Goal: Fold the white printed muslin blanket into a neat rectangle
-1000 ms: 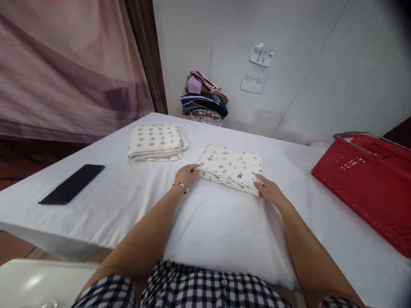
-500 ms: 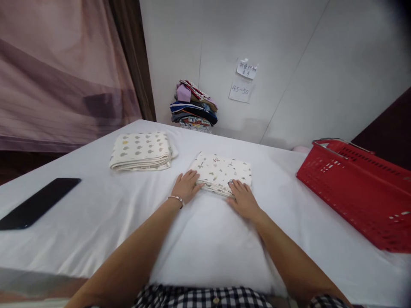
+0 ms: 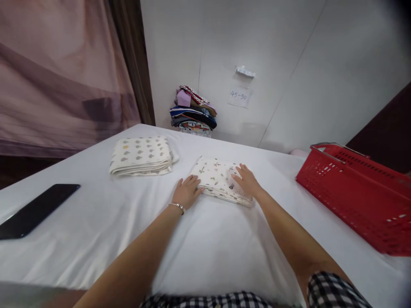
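Note:
A folded white cloth [image 3: 214, 176] with small coloured prints lies flat in front of me on the white-covered table [image 3: 212, 244]. My left hand [image 3: 186, 191] rests at its near left corner, fingers stretched out and touching the edge. Over the right side of the cloth lies my right hand [image 3: 247, 179], its fingers spread and pointing to the far left. Neither hand grips the cloth. Layered folds show along its near edge. Further left sits a second folded white cloth [image 3: 141, 155] with rows of grey prints and one yellow one, apart from both hands.
A black phone-like slab [image 3: 38, 210] lies at the left. A red plastic basket [image 3: 353, 196] with metal handles stands at the right. By the far wall is a pile of folded fabrics [image 3: 194, 112], with paper notes [image 3: 239, 96] taped nearby. A pink curtain [image 3: 64, 77] hangs at the left.
My right hand has moved from the cloth's near edge up and away onto its right side. My left hand stays at the near left corner. The view has tilted slightly.

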Demonstrator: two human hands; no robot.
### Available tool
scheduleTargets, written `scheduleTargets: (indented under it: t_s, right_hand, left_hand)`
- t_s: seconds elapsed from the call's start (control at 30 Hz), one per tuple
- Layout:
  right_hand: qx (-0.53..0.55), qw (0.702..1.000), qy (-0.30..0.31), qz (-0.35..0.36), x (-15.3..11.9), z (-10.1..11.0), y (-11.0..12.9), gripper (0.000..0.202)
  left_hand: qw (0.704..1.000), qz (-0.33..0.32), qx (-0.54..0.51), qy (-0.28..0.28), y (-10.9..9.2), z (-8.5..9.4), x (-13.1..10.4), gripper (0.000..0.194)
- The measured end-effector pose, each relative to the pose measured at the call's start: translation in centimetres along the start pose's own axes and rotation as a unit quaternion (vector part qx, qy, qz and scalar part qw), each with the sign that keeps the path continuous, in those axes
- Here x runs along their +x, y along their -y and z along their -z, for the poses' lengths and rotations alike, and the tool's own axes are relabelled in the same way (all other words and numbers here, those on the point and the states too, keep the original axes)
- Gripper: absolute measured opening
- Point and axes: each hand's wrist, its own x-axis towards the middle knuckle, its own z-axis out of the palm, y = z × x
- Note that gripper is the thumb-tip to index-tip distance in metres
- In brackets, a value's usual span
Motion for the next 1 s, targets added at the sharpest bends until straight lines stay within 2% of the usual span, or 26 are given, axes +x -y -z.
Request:
scheduleTargets:
  t_s: [0.1, 0.17, 0.3, 0.4, 0.5, 0.63, 0.73, 0.83, 1.0]
  right_hand:
    - [-0.056, 0.997, 0.023, -0.055, 1.7, -1.8, -1.6, 0.056]
    - [-0.067, 0.995, 0.039, -0.067, 2.1, -2.9, -2.4, 0.055]
    - [-0.085, 0.993, 0.050, -0.072, 1.9, -3.3, -2.9, 0.054]
    - [-0.111, 0.990, 0.058, -0.066, 2.2, -2.7, -2.4, 0.052]
    - [-0.126, 0.990, 0.039, -0.044, 3.3, -1.9, -1.1, 0.052]
    - [-0.086, 0.995, 0.042, -0.013, 6.1, -1.5, 1.3, 0.058]
    - [-0.059, 0.996, 0.063, 0.004, 8.3, -1.9, 2.4, 0.061]
    - [-0.066, 0.995, 0.075, -0.017, 9.5, -3.2, 2.0, 0.060]
    - [-0.078, 0.994, 0.068, -0.035, 9.5, -5.0, 0.6, 0.059]
  left_hand:
    - [1.000, 0.010, -0.010, 0.005, 0.1, 0.0, -0.1, 0.038]
    - [1.000, 0.016, -0.019, 0.008, 0.1, -0.1, -0.2, 0.038]
    - [0.999, 0.019, -0.032, 0.011, 0.0, -0.1, -0.2, 0.037]
    - [0.999, 0.017, -0.036, 0.006, -0.1, 0.0, -0.1, 0.034]
    - [0.999, 0.006, -0.033, -0.005, -0.1, 0.0, -0.1, 0.032]
    - [0.999, -0.009, -0.031, -0.027, -0.1, 0.1, 0.0, 0.029]
    - [0.999, 0.002, -0.034, -0.021, -0.2, 0.2, 0.0, 0.029]
    - [0.999, 0.005, -0.034, -0.016, -0.2, 0.3, 0.0, 0.027]
    - [0.999, 0.005, -0.036, -0.033, -0.1, 0.0, 0.1, 0.025]
